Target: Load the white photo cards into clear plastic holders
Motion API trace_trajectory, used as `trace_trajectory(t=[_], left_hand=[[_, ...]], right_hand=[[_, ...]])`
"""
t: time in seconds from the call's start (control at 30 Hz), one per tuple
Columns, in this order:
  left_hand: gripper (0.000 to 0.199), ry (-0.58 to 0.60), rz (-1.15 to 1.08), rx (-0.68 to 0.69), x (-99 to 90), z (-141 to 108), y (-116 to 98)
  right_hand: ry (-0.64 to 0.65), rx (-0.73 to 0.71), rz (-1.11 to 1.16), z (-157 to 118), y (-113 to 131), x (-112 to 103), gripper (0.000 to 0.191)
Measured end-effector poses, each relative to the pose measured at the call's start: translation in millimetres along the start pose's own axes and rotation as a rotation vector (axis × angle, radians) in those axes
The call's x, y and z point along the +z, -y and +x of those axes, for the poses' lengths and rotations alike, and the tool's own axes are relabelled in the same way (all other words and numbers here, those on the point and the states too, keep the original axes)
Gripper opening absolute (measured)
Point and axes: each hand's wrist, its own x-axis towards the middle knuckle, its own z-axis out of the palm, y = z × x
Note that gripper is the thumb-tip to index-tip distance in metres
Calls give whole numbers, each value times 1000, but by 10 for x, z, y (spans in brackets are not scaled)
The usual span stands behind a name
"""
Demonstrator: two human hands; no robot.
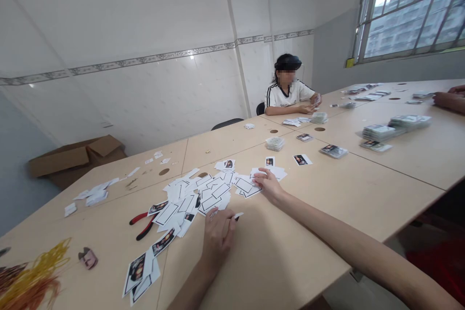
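- The pile of white paper cards (pixel 207 193), printed with black frames and small photos, lies spread loosely across the table (pixel 298 223).
- The right hand (pixel 269 186) rests flat with its fingers on the pile's far right edge, touching the cards.
- The left hand (pixel 218 240) sits just below the pile, apart from the right hand, fingers closed on a small white scrap (pixel 238 215); a dark tip shows beside it, too small to identify.
- Just left of the pile lie red-handled pliers (pixel 143 225).
- Below and left of the pile lies a smaller heap of photo cards (pixel 140 273).
- Farther left of the pile are tangled yellow and orange strands (pixel 36 271).
- Beyond the pile, to the right, stand bundled card stacks (pixel 385 131).
- Well beyond the pile, a seated co-worker (pixel 286 89) handles cards.
- Right of the pile, another person's hand (pixel 450 99) enters at the table's edge.
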Motion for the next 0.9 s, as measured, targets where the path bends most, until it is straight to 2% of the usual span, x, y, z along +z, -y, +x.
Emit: trace_trajectory(t=[0.07,0.13,0.23,0.4,0.5,0.57,0.77,0.9], left_hand=[[13,1,3,-4,7,-2,4],[13,0,2,-5,10,-1,3],[14,-3,-1,1,6,0,-3],[14,17,-21,-30,-5,-16,-22],[14,23,-32,-37,-1,-20,-46],[14,27,-37,-37,5,-19,-66],[13,55,-63,-49,17,-42,-89],[14,65,-84,-99,22,-59,-79]], right_hand=[[0,-26,-55,5,14,-18,50],[15,-124,-171,-6,36,-35,51],[67,-300,-374,-62,52,-47,44],[131,-457,-644,-98,72,-47,32],[106,-686,-978,100,217,-78,30],[19,-771,-1349,340,391,-141,29],[-125,-669,-1583,1135,911,-579,23],[-139,-584,-1702,1390,927,-858,28]])
